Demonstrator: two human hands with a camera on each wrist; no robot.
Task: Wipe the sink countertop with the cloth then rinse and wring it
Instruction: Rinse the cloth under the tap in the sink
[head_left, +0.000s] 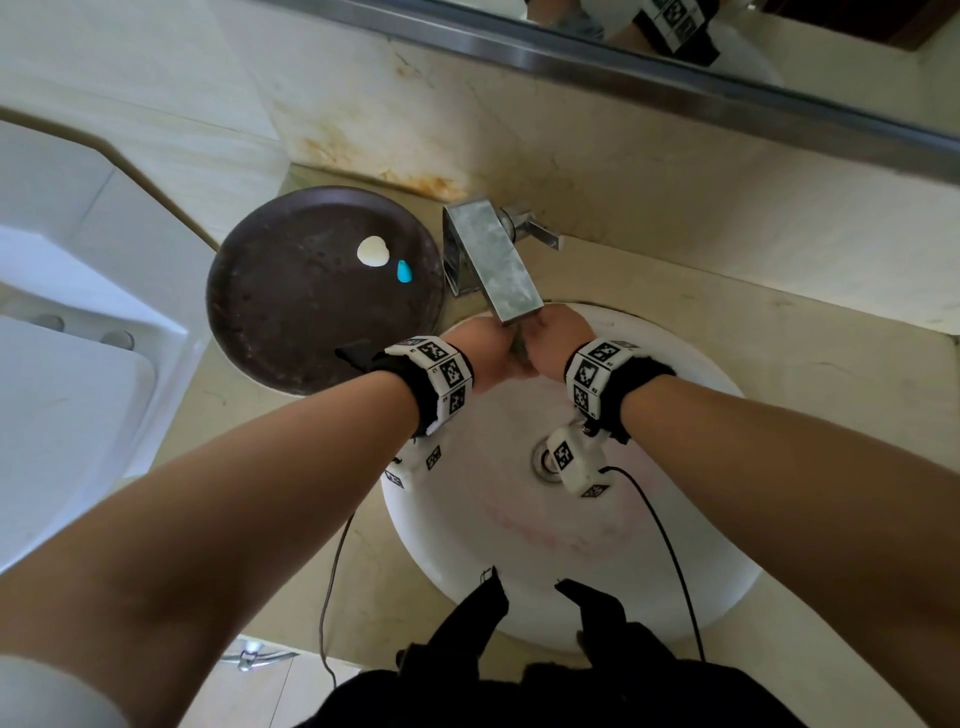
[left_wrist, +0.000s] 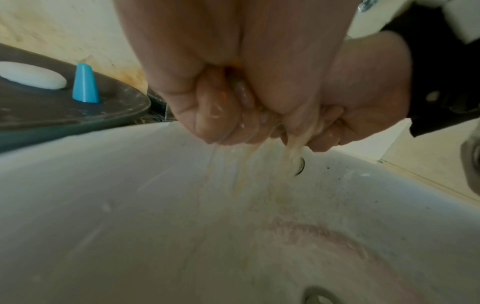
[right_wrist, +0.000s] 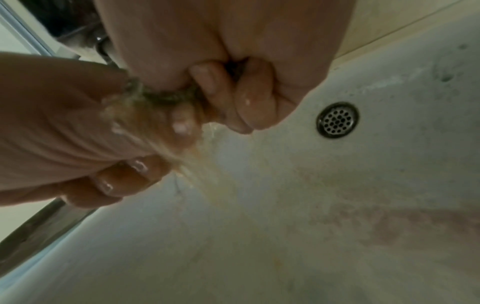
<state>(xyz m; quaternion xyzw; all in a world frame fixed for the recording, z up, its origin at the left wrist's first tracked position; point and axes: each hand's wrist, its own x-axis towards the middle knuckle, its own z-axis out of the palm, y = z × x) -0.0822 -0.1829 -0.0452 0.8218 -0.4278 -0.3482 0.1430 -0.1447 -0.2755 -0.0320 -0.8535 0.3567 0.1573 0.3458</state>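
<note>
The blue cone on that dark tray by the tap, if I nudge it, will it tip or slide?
The blue cone stands upright on its wider end, narrowing to the top, so it probably resists tipping. It looks like small plastic, likely light, so a nudge may slide it. The dark tray looks wet and spotted, which could make it slippery. The soap lies beside it, apart.
</note>
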